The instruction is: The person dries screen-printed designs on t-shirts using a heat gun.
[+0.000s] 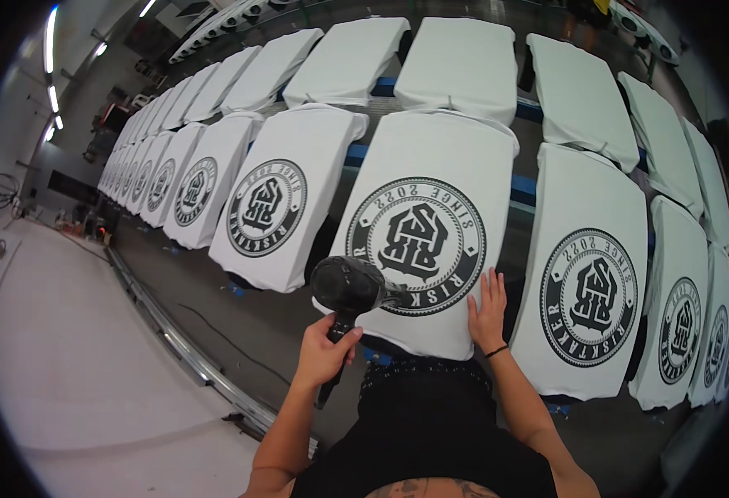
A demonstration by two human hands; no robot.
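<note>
The left hand [325, 350] has its fingers wrapped around the dryer [349, 285], over a printed shirt [428, 224]; the right hand [488, 318], fingers slightly parted, touches its edge. Near-row shirts [590, 282] bear prints [265, 207]; far-row shirts [456, 65] look plain.

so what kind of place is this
Probably a garment-printing workshop: white shirts lie stretched flat in long rows, the nearer row bears the same round black print, and the left hand holds what looks like a blow dryer.
</note>
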